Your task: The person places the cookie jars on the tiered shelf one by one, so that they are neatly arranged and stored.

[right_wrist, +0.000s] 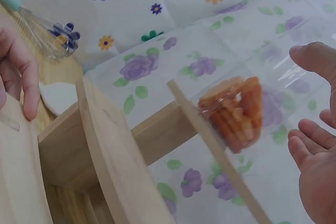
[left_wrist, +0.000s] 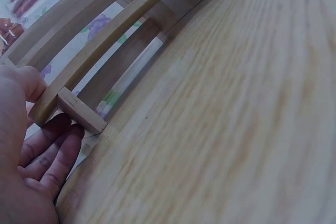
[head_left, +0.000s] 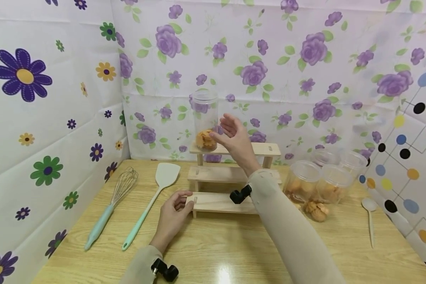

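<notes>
A tall clear plastic jar (head_left: 205, 114) stands upright at the left end of the top tier of a three-tier wooden shelf (head_left: 230, 173). An orange-brown, pastry-like piece (right_wrist: 234, 111) lies at its bottom. Beside the jar is my right hand (head_left: 237, 140), its fingers spread and apart from the wall, its thumb overlapping the jar in the head view. In the right wrist view the palm faces the jar with a gap. My left hand (head_left: 174, 215) grips the left end of the lowest tier, thumb above and fingers curled beneath, as the left wrist view shows.
Several clear jars (head_left: 301, 177) with similar pieces stand right of the shelf, a loose crinkled piece (head_left: 316, 211) in front of them. A white spoon (head_left: 370, 215) lies far right. Left of the shelf lie a whisk (head_left: 110, 211) and a white-headed spatula (head_left: 166, 175). Patterned cloth walls enclose the table.
</notes>
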Demonstrator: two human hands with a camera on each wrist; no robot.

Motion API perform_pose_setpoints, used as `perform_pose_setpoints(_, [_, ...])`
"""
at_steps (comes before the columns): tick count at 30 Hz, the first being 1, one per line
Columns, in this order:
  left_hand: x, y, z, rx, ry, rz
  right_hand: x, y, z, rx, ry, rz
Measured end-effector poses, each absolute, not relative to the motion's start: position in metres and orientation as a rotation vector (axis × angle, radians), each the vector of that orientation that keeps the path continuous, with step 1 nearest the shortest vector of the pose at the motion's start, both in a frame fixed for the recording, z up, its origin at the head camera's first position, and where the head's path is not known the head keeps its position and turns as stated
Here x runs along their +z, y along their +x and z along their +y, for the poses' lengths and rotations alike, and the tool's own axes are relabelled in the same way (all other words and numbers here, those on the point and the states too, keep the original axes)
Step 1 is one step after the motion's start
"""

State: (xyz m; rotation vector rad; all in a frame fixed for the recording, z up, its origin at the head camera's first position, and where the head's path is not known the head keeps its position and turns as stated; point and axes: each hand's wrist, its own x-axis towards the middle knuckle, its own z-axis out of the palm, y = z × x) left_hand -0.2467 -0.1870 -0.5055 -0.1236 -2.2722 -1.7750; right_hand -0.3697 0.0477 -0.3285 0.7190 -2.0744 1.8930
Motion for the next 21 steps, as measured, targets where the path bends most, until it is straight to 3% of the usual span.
perform_pose_setpoints(21, [-0.505,-0.246,-0.186,-1.789,-0.134,-2.256,-0.308,-0.28,0.142,1.753,0.811,-1.789])
